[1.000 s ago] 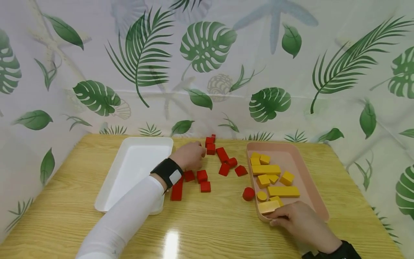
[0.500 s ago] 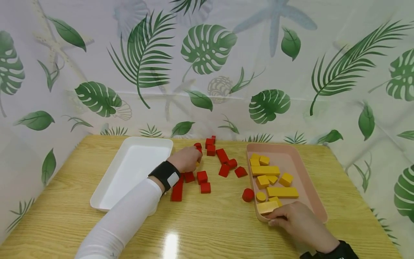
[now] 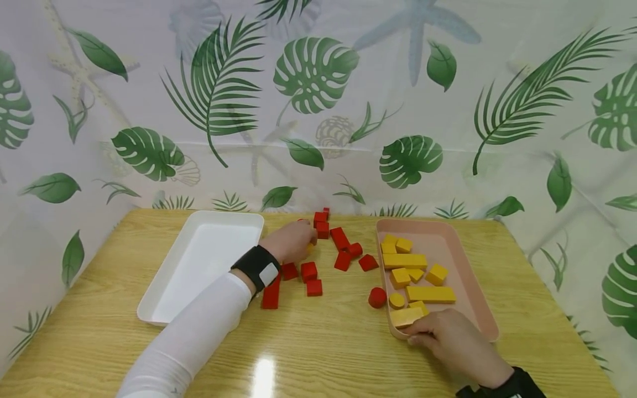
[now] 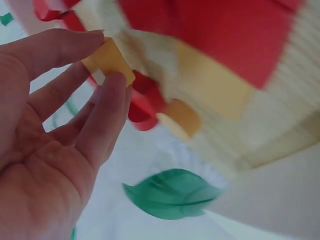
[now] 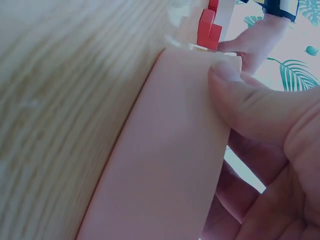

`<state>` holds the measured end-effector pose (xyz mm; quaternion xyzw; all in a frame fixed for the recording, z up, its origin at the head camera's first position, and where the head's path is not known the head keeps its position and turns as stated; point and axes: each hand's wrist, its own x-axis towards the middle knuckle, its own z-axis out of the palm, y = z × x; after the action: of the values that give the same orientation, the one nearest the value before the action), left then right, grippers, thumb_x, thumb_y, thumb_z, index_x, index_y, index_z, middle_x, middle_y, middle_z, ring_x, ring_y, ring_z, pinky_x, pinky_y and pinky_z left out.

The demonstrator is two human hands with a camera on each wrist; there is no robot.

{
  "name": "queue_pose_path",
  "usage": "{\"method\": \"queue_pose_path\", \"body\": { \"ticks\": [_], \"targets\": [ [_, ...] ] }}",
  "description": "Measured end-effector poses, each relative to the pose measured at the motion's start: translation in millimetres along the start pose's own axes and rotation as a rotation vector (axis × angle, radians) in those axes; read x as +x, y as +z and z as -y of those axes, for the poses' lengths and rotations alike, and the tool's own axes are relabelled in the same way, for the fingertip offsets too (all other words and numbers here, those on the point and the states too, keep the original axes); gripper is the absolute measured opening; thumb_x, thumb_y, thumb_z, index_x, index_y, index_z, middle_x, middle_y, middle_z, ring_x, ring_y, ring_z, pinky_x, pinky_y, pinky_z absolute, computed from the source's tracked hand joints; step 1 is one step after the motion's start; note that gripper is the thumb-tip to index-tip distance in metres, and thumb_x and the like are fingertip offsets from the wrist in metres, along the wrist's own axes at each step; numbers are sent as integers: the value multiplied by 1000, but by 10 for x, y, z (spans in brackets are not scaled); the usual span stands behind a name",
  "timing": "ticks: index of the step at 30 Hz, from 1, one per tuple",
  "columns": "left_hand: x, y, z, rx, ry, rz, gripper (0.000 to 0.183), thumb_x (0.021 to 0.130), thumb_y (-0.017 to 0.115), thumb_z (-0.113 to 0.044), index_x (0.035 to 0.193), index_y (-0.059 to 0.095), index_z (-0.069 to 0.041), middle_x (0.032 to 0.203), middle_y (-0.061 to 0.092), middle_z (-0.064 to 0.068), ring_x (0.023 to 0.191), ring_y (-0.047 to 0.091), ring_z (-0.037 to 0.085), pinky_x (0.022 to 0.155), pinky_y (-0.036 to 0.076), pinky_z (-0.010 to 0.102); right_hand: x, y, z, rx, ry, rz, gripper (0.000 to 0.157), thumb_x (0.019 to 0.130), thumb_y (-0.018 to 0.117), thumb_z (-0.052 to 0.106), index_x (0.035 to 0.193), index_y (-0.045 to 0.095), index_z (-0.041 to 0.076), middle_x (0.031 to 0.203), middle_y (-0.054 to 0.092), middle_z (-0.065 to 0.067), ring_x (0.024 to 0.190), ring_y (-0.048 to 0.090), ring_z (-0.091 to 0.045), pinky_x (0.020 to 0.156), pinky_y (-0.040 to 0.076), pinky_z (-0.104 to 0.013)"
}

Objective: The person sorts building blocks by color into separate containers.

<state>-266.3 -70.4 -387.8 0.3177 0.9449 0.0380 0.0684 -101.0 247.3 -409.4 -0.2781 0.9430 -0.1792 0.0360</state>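
Among red blocks, my left hand [image 3: 290,241] is over the middle of the table. It pinches a small yellow block [image 4: 114,61] between thumb and fingertips; in the head view the fingers mostly cover it. A yellow cylinder [image 4: 186,118], a flat yellow block [image 4: 212,80] and a red cylinder [image 4: 145,100] lie beyond the fingers in the left wrist view. My right hand [image 3: 455,338] grips the near wall of the pink tray [image 5: 160,145], thumb on the outside. Several yellow blocks, including a long bar [image 3: 431,294], lie in that tray.
A white tray [image 3: 196,265] stands on the left, partly behind the left forearm. Red blocks [image 3: 340,239] are scattered between the trays, and a round red piece [image 3: 377,297] sits right by the pink tray's left wall. A leaf-print cloth [image 3: 318,127] hangs behind the table.
My left hand has drawn back slightly, then shifted right again, and a yellow block now shows between its fingers. The right hand keeps its grip on the pink tray.
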Motion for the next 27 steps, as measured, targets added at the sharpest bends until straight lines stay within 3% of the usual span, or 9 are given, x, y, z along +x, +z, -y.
{"method": "queue_pose_path", "body": {
  "ticks": [7, 14, 18, 23, 27],
  "targets": [
    [149, -46, -385, -66, 83, -27, 27, 81, 61, -13, 108, 65, -13, 99, 51, 0, 84, 48, 14, 72, 40, 20, 13, 19, 24, -8, 24, -14, 13, 79, 65, 34, 91, 70, 34, 84, 60, 27, 76, 55, 4, 67, 47, -25],
    [340, -94, -1064, -64, 239, -32, 28, 82, 64, -26, 109, 65, -18, 99, 48, -2, 84, 46, 11, 73, 37, 17, 16, 24, 20, -15, -1, -26, 13, 79, 66, 30, 91, 69, 34, 85, 60, 27, 78, 56, 3, 69, 47, -25],
    [458, -105, -1425, -58, 291, 2, 31, 82, 65, -29, 112, 65, -22, 99, 47, -6, 83, 45, 8, 71, 36, 14, 24, 13, 24, -14, 2, -25, 13, 79, 65, 31, 92, 69, 34, 86, 60, 27, 80, 56, 3, 70, 47, -26],
    [626, -24, -1763, -26, 345, 42, 33, 85, 60, -23, 118, 62, -27, 98, 46, -8, 83, 45, 5, 68, 35, 13, 16, 10, 25, -2, 2, -37, 13, 79, 66, 30, 91, 70, 33, 85, 60, 27, 79, 56, 4, 70, 47, -25],
    [702, 100, -1931, 52, 392, 42, 27, 90, 55, -29, 115, 62, -27, 98, 46, -9, 85, 44, 4, 73, 33, 12, -7, 33, 18, -18, -46, -85, 14, 76, 68, 26, 89, 71, 32, 84, 60, 26, 78, 55, 2, 69, 47, -25]
  ]
}}
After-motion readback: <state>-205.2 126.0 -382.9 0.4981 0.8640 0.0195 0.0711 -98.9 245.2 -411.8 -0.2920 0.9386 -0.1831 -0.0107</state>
